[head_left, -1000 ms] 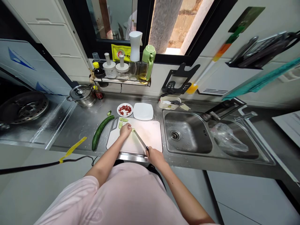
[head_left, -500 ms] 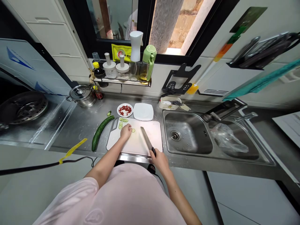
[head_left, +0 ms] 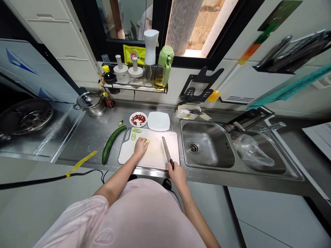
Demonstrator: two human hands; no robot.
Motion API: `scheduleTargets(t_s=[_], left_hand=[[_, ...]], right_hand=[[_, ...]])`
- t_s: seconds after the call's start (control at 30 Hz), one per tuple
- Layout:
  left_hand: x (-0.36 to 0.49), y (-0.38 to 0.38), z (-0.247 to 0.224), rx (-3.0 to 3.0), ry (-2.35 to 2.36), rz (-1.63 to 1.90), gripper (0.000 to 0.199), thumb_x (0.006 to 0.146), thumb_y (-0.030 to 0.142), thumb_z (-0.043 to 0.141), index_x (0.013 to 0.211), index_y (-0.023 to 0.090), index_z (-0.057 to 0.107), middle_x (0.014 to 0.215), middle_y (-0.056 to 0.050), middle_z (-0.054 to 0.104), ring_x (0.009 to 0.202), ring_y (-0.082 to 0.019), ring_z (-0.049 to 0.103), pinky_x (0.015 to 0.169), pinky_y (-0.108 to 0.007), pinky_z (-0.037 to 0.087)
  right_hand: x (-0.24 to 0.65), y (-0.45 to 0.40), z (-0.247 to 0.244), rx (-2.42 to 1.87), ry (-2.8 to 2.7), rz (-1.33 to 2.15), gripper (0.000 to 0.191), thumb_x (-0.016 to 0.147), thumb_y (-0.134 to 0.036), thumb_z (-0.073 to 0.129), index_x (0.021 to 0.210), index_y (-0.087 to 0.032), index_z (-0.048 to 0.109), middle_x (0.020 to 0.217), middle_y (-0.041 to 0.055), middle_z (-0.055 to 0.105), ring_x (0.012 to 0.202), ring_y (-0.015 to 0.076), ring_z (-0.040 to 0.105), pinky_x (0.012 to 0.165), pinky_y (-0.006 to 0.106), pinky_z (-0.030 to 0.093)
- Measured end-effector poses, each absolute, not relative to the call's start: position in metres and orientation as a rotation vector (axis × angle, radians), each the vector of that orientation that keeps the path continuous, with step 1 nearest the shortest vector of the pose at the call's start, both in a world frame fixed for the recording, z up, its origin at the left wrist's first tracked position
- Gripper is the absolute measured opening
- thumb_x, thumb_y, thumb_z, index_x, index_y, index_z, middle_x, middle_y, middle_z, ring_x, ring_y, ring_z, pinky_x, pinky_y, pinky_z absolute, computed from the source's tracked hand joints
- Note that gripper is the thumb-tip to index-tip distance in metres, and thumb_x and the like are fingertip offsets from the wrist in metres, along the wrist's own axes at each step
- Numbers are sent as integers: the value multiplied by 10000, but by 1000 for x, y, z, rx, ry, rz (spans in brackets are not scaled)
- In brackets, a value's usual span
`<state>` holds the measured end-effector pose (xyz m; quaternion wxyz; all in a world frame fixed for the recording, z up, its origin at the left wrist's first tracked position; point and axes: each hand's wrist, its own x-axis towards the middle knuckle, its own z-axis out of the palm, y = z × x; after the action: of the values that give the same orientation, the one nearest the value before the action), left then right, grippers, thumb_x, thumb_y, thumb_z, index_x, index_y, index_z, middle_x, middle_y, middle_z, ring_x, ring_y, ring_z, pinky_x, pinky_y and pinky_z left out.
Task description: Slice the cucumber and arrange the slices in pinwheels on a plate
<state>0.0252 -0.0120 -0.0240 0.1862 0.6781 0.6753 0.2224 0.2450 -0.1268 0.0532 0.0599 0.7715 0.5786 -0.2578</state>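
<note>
On the white cutting board [head_left: 155, 160], my left hand [head_left: 141, 147] has its fingers closed at a pale green cucumber slice [head_left: 147, 141]. My right hand [head_left: 177, 175] grips the black handle of a kitchen knife [head_left: 166, 148], whose blade lies low over the board's right side and points away from me. Several cucumber slices [head_left: 133, 136] sit in rows at the board's upper left. A long uncut cucumber [head_left: 111, 144] rests on the counter left of the board, with small cucumber end pieces [head_left: 120, 123] beyond it.
Behind the board stand a plate of chopped red pieces [head_left: 138, 119] and a white square plate [head_left: 158, 121]. A double sink [head_left: 207, 144] is on the right, holding a plastic bag [head_left: 252, 151]. A lidded pot [head_left: 91, 103] is at the back left, below a condiment shelf [head_left: 134, 87].
My right hand has swung the knife to the right, away from the left hand. My left hand has moved slightly right, its fingers now at the single cucumber slice.
</note>
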Motion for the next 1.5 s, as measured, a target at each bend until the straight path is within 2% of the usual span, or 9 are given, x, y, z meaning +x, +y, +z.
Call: scheduleTargets(t_s=[0.3, 0.47, 0.6, 0.87, 1.13, 1.5], left_hand=[[25, 0, -16, 1757, 1950, 565, 162, 791, 277, 585, 927, 196, 619, 958, -58, 586, 850, -169, 565, 788, -274, 416], [25, 1, -12, 1634, 1925, 599, 75, 779, 268, 591, 806, 199, 608, 807, -18, 631, 756, -140, 574, 702, -242, 412], [20, -5, -12, 1520, 1901, 677, 120, 777, 324, 603, 785, 204, 601, 731, 6, 640, 706, -126, 584, 660, -222, 417], [-14, -12, -15, 1404, 1996, 833, 108, 761, 271, 579, 834, 200, 616, 758, 0, 658, 702, -120, 602, 674, -217, 437], [-45, -8, -10, 1350, 2189, 770, 172, 774, 251, 541, 910, 207, 634, 783, -3, 674, 707, -112, 590, 684, -204, 426], [-52, -10, -8, 1483, 2258, 598, 185, 804, 257, 501, 898, 247, 661, 856, -44, 677, 828, -191, 612, 754, -266, 430]], right_hand=[[247, -126, 46, 2328, 1780, -804, 465, 959, -470, 266, 1079, -162, 592, 956, 134, 681, 912, 237, 638, 728, 289, 405], [246, -125, 48, 2317, 1765, -787, 455, 961, -449, 272, 1077, -157, 601, 952, 137, 682, 910, 239, 641, 733, 290, 410], [245, -125, 49, 2307, 1774, -787, 451, 962, -443, 270, 1078, -160, 601, 950, 137, 682, 909, 241, 642, 732, 292, 413], [247, -124, 45, 2305, 1781, -796, 465, 960, -451, 264, 1099, -157, 596, 964, 146, 676, 919, 248, 637, 754, 305, 415], [248, -124, 42, 2308, 1792, -788, 455, 957, -441, 273, 1089, -152, 599, 939, 141, 678, 888, 244, 642, 733, 294, 411], [247, -124, 43, 2294, 1796, -777, 465, 957, -439, 268, 1094, -148, 603, 944, 149, 677, 900, 248, 641, 743, 298, 411]])
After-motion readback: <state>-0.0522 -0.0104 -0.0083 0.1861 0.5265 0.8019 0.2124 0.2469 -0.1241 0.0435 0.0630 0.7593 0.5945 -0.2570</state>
